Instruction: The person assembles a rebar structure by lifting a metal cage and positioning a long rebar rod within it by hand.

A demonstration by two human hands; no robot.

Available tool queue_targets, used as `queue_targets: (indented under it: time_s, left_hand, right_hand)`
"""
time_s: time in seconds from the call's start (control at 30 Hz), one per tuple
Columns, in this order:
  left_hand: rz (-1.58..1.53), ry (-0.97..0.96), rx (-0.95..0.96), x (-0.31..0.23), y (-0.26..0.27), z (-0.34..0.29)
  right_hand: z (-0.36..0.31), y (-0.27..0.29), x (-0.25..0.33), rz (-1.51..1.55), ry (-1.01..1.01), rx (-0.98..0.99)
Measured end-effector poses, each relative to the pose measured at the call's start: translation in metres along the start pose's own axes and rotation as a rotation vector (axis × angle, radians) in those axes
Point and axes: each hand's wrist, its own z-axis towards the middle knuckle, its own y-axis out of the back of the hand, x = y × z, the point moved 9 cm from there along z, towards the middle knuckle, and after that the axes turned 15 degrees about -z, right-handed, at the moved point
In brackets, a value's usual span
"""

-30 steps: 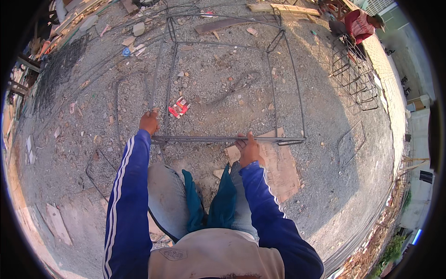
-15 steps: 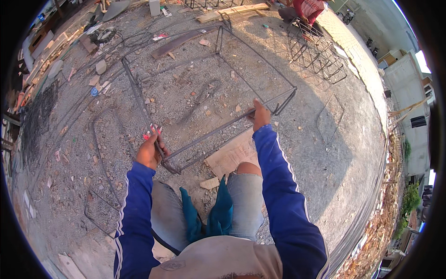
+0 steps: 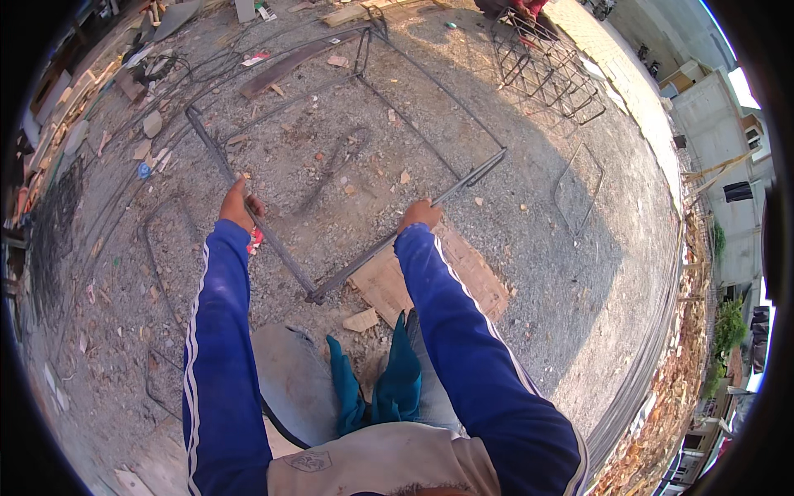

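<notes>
A large four-sided frame of bent rebar (image 3: 285, 255) spreads out in front of me, its near corner just beyond my knees. Around its left bar my left hand (image 3: 239, 208) is closed, part-way along. My right hand (image 3: 419, 216) is closed on the near-right bar, between the near corner and the right corner. Several bars run side by side along these edges. The far corner shows a second, lower bar line close to the ground. My fingers' undersides are hidden from view.
A flat wooden board (image 3: 469, 273) and a small wood block (image 3: 361, 320) lie near my knees. A rebar cage (image 3: 542, 70) stands far right, beside a person in red (image 3: 530, 8). A loose rebar square (image 3: 597, 169) lies at right. Scrap wood (image 3: 62, 107) lines the left.
My left hand has moved up along the left bar, away from the near corner. My right hand has shifted left and nearer to me. The view has shifted slightly, showing more of the board.
</notes>
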Motion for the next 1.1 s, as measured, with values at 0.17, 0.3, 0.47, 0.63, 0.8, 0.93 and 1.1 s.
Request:
queue_targets:
  time_s: [0.17,0.3,0.47,0.63,0.8,0.93,1.1]
  left_hand:
    - [-0.129,-0.009,-0.032,-0.001,0.042,-0.057]
    - [-0.268,0.061,0.047,0.048,0.053,-0.099]
    - [-0.330,0.165,0.097,0.074,0.035,-0.150]
    - [-0.485,0.001,0.162,0.043,0.029,-0.179]
    - [-0.700,0.387,0.241,0.162,-0.111,-0.221]
    - [-0.310,0.487,0.115,0.171,-0.064,-0.212]
    - [0.364,0.047,0.478,0.104,-0.079,-0.236]
  right_hand:
    - [-0.133,0.007,0.048,-0.732,0.221,-0.358]
    - [-0.091,0.041,0.070,-0.876,0.543,-0.467]
    - [-0.045,0.044,0.092,-0.694,0.508,-0.180]
    - [-0.095,-0.054,0.142,-0.560,0.295,0.227]
    - [0.106,-0.010,0.344,-1.624,0.860,0.040]
    - [-0.066,-0.151,0.258,-1.338,1.021,0.238]
    - [-0.237,-0.122,0.160,-1.275,1.018,0.817]
